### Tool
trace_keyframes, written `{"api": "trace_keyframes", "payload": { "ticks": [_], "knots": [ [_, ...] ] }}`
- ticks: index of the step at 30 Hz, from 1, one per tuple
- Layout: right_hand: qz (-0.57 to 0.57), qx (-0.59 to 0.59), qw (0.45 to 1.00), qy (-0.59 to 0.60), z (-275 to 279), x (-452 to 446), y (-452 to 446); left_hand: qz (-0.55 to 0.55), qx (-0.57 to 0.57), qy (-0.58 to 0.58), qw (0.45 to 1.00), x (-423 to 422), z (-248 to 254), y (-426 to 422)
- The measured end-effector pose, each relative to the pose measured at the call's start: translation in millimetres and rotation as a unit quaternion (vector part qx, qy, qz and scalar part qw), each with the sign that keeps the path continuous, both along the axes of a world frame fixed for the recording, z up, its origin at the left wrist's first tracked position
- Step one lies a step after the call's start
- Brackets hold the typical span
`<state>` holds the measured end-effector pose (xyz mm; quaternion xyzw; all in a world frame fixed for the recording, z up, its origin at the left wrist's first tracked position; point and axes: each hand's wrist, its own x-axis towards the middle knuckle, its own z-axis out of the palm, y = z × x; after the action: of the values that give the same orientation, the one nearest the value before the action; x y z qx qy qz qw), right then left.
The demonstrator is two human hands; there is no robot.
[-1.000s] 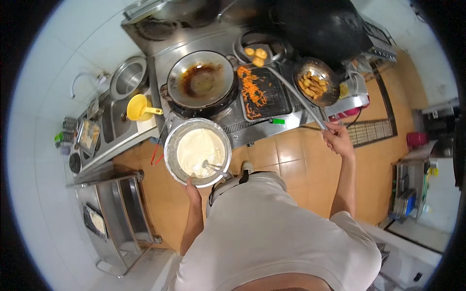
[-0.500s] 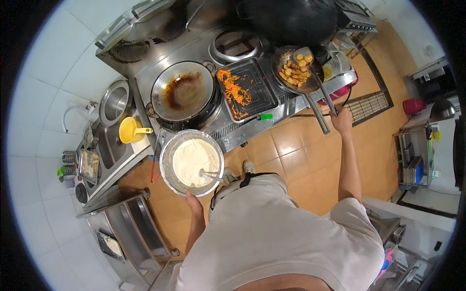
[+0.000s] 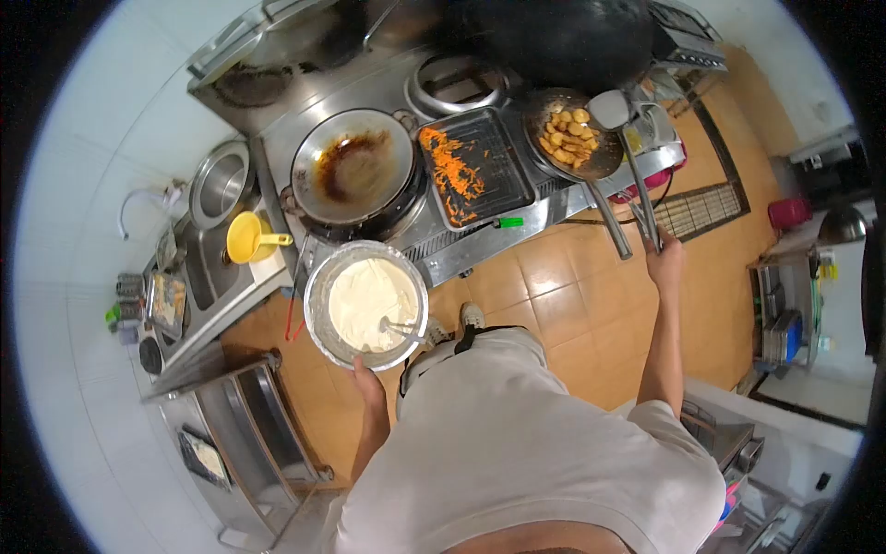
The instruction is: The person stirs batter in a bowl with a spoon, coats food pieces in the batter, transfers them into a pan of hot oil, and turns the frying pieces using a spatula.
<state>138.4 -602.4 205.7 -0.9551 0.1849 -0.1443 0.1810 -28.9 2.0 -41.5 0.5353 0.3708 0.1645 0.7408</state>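
One left grip [image 3: 369, 383] clamped on a bowl rim [image 3: 311, 305], right grip [image 3: 664, 260] wrapped round a ladle handle [image 3: 641, 185]

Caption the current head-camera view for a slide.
Left hand holding a metal bowl of pale mixture, right hand gripping a long-handled ladle by a pan of golden-brown food.

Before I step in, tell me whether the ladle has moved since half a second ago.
Yes: against the frying pan, the ladle has shifted right in the view, from inside it to across its right edge.
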Motion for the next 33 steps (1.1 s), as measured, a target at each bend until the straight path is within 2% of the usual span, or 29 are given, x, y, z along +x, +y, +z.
{"api": "trace_keyframes", "payload": {
  "ticks": [2,3,5,6,9,11,13,15,16,20,26,33],
  "knots": [
    [0.020,0.092,0.996,0.009,6.9,-5.5,5.5,0.013,-0.019,0.040,0.999,1.5,12.7,-4.5],
    [0.036,0.140,0.989,0.018,12.4,-5.2,14.1,-0.005,-0.005,0.053,0.999,-3.3,-4.0,2.0],
    [0.068,0.176,0.981,0.048,39.9,-6.2,49.8,-0.027,0.025,0.066,0.997,1.6,18.8,-6.3],
    [0.081,0.191,0.976,0.062,46.8,-2.0,70.2,0.002,0.030,0.048,0.998,3.0,15.3,-8.7],
    [0.200,0.096,0.974,0.046,35.6,16.8,123.4,0.026,-0.008,0.019,0.999,4.9,9.7,-8.9],
    [0.304,0.006,0.952,-0.015,27.3,33.3,168.4,0.015,0.007,0.013,1.000,12.6,48.1,-21.6],
    [0.377,0.016,0.926,-0.017,2.9,57.3,200.1,0.003,0.025,0.032,0.999,15.2,62.8,-26.7],
    [0.383,-0.087,0.919,0.014,-11.8,78.9,248.6,-0.005,0.046,0.075,0.996,14.1,64.3,-24.2],
    [0.387,-0.128,0.912,0.042,-19.4,86.2,260.4,0.000,0.048,0.055,0.997,14.2,58.2,-22.7],
    [0.394,-0.194,0.897,0.042,-38.7,98.3,285.6,0.036,0.048,0.023,0.998,15.5,48.8,-24.6],
    [0.379,-0.210,0.900,0.048,-75.5,104.7,297.8,0.031,0.054,0.028,0.998,12.9,36.3,-21.4],
    [0.348,-0.135,0.920,0.118,-117.3,90.5,291.4,0.053,0.044,0.016,0.998,15.0,29.1,-24.3]
  ]
}}
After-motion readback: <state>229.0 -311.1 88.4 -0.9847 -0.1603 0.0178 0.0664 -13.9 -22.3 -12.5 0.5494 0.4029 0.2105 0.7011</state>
